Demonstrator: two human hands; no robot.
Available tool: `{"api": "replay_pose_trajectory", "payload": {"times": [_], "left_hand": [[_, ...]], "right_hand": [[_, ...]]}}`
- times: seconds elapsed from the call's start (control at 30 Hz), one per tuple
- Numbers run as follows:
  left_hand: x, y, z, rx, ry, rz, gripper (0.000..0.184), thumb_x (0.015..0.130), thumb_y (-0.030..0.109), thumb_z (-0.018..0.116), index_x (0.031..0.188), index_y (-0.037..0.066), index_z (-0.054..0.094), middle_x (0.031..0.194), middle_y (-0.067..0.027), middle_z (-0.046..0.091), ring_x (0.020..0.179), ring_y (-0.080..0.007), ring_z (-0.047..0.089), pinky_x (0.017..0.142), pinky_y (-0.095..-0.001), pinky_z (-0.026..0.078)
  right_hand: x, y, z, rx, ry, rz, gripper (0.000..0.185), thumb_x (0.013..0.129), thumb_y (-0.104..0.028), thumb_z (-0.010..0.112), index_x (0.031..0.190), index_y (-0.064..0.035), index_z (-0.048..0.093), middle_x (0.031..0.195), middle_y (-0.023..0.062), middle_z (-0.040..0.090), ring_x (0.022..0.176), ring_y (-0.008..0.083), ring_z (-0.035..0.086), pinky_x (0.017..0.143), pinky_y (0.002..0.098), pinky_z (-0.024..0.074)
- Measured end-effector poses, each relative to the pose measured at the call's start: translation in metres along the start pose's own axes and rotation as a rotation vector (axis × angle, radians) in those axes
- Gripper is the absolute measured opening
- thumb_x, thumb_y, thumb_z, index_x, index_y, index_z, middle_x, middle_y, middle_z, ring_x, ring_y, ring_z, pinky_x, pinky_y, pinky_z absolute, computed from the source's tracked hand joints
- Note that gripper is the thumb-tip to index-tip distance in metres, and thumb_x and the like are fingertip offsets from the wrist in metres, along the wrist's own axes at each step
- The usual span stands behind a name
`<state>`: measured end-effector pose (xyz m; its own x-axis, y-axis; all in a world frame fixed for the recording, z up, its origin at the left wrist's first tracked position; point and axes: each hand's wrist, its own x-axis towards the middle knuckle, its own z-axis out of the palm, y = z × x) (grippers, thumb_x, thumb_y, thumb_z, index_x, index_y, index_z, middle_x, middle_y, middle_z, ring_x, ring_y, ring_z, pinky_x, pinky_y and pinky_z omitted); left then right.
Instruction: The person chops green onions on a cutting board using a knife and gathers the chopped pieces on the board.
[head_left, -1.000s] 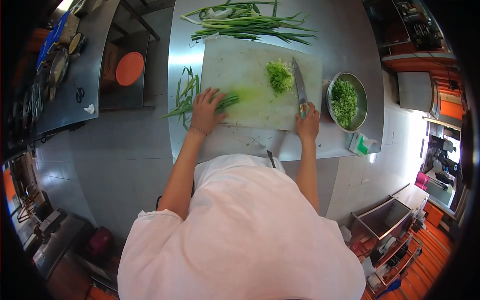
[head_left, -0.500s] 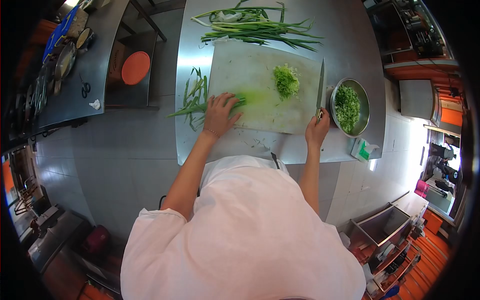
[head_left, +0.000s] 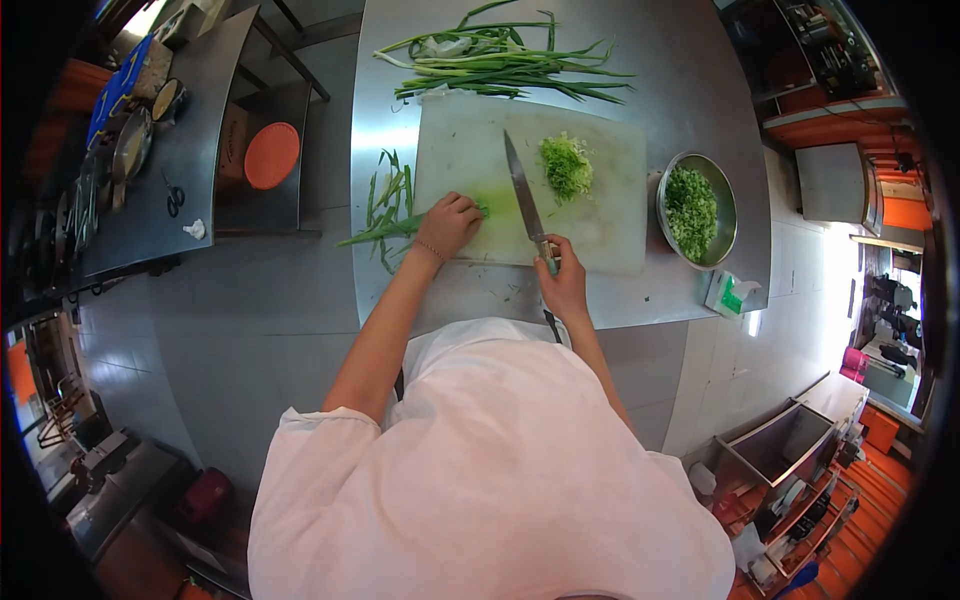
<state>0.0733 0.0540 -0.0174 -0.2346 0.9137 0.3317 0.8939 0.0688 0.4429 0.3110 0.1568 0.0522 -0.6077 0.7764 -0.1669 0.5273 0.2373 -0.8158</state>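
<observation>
On the left part of the white cutting board (head_left: 470,130), my left hand (head_left: 451,224) is closed over a bunch of green onions (head_left: 392,230). Their cut ends poke out just right of my fingers, and the leaves trail off the board to the left. My right hand (head_left: 564,278) grips the handle of a kitchen knife (head_left: 523,190). Its blade points away from me over the board, a little right of the bunch. A pile of chopped green onion (head_left: 567,168) lies on the board to the right of the blade.
Whole green onions (head_left: 510,70) lie along the board's far edge. A metal bowl (head_left: 728,215) of chopped green onion stands to the right, with a green-and-white packet (head_left: 728,294) nearer me. Loose trimmings (head_left: 392,185) lie left of the board. A side table (head_left: 140,215) holds scissors (head_left: 173,195).
My right hand has brought the knife leftward from the board's right edge to near the bunch. The fingers of my left hand have curled in from a spread pose.
</observation>
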Motion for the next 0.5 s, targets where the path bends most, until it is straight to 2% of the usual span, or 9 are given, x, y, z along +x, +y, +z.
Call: {"api": "replay_pose_trajectory", "payload": {"times": [0.13, 0.23, 0.33, 0.5], "left_hand": [[0.006, 0.005, 0.007, -0.039, -0.031, 0.133, 0.011, 0.082, 0.011, 0.076, 0.092, 0.008, 0.074, 0.099, -0.0040, 0.069, 0.102, -0.0232, 0.065, 0.089, -0.0344, 0.057], [0.008, 0.012, 0.021, -0.049, 0.028, 0.235, 0.009, 0.083, 0.011, 0.072, 0.091, 0.008, 0.071, 0.100, -0.0057, 0.067, 0.101, -0.0245, 0.065, 0.089, -0.0354, 0.057], [0.010, 0.016, 0.029, -0.063, 0.086, 0.234, 0.010, 0.083, 0.009, 0.072, 0.093, 0.006, 0.069, 0.101, -0.0063, 0.067, 0.104, -0.0246, 0.065, 0.089, -0.0355, 0.057], [0.020, 0.017, 0.033, -0.097, 0.078, 0.219, 0.010, 0.085, 0.009, 0.074, 0.093, 0.006, 0.071, 0.102, -0.0069, 0.068, 0.105, -0.0260, 0.065, 0.090, -0.0363, 0.056]], "right_hand": [[0.003, -0.003, 0.002, -0.046, -0.041, -0.040, 0.036, 0.092, -0.010, 0.065, 0.127, -0.0044, 0.058, 0.108, 0.0214, 0.067, 0.103, 0.0398, 0.066, 0.090, 0.0471, 0.0512], [0.005, 0.010, 0.010, -0.065, 0.017, -0.085, 0.038, 0.089, -0.011, 0.068, 0.126, -0.0061, 0.060, 0.101, 0.0189, 0.069, 0.097, 0.0375, 0.067, 0.087, 0.0455, 0.0521], [0.002, 0.014, 0.013, -0.085, 0.011, -0.026, 0.038, 0.090, -0.010, 0.067, 0.126, -0.0049, 0.059, 0.103, 0.0200, 0.068, 0.100, 0.0385, 0.066, 0.089, 0.0463, 0.0513], [0.002, 0.019, 0.015, -0.172, -0.018, -0.037, 0.040, 0.094, -0.006, 0.060, 0.133, -0.0027, 0.051, 0.114, 0.0255, 0.062, 0.109, 0.0466, 0.060, 0.094, 0.0513, 0.0483]]}}
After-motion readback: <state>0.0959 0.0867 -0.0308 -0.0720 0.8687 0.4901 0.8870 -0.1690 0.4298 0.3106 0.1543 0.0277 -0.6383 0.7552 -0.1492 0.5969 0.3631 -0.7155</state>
